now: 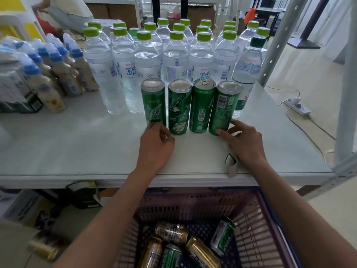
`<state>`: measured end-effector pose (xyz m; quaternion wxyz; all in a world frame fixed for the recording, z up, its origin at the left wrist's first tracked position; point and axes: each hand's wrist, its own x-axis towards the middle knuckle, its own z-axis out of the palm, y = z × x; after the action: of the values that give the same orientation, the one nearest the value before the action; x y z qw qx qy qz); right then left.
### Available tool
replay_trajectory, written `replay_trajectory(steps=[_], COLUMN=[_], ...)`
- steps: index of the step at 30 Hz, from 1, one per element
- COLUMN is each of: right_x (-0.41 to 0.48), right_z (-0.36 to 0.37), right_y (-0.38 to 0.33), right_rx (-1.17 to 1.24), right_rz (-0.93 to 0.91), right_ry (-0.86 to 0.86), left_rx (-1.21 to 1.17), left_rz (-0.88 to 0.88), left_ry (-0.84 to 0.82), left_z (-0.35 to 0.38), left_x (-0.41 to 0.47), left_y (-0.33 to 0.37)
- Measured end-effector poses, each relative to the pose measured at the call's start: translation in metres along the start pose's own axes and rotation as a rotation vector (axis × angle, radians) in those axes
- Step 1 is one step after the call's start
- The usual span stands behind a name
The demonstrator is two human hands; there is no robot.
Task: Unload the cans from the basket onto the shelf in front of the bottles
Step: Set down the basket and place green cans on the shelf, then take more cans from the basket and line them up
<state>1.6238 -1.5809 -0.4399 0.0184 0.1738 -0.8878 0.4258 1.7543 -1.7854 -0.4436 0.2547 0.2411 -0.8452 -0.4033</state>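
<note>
Four green cans (179, 106) are standing in a row on the white shelf (77, 144), right in front of the water bottles (146, 60).

The left hand (155, 145) is curling loosely, fingers touching the leftmost can (153, 102) near its bottom. The right hand (244, 141) is cupping the bottom of the rightmost can (224, 108), thumb and fingers on either side. The bottle labels are showing blue Chinese writing and small rings. More cans, gold and green, are lying in the purple basket (257, 219) near the person.

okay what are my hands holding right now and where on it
Left hand touches the base of the leftmost green can; right hand touches the base of the rightmost green can. Neither is lifted.
</note>
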Motion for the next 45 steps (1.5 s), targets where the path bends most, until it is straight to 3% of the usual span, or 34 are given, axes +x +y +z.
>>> replay_trajectory(steps=[8,11,13,17,20,24,29,32,37,40,45], right_x=[-0.002,-0.013,-0.031,-0.073,-0.09,-0.106,-0.102,-0.118,-0.17,-0.189,-0.185], right_z=[-0.011,-0.024,-0.03,-0.028,-0.015,0.006,0.056,0.087,0.13,0.142,0.135], right_y=[-0.006,-0.021,-0.026,-0.037,-0.036,-0.014,0.066,0.108,0.135,0.148,0.148], right_rx=[0.074,-0.016,-0.173,-0.359,-0.499,-0.629,-0.725,-0.634,-0.777,-0.782,-0.738], right_rz=[0.063,0.1,-0.032,-0.322,-0.432,-0.304,-0.01,0.195,-0.052,-0.113,-0.003], right_ry=[-0.104,-0.198,-0.241,-0.532,-0.711,-1.098,-1.446,-1.475,-1.466,-1.353,-1.297], left_rx=[-0.066,-0.242,-0.246,-0.059,0.076,0.494,0.611,0.694,0.735,0.709,0.61], left_rz=[0.061,0.061,0.149,0.443,0.416,0.334,0.065,-0.072,-0.138,-0.182,-0.253], left_ry=[-0.106,-0.342,-0.495,-0.654,-0.844,-1.171,-1.249,-1.289,-1.293,-1.217,-1.177], left_z=[-0.012,-0.022,-0.024,-0.019,-0.008,0.021,0.048,0.067,0.091,0.101,0.119], left_x=[-0.002,-0.013,-0.03,-0.066,-0.079,-0.098,-0.131,-0.166,-0.204,-0.213,-0.221], left_y=[0.0,0.011,0.016,0.022,0.014,-0.034,-0.121,-0.157,-0.17,-0.172,-0.17])
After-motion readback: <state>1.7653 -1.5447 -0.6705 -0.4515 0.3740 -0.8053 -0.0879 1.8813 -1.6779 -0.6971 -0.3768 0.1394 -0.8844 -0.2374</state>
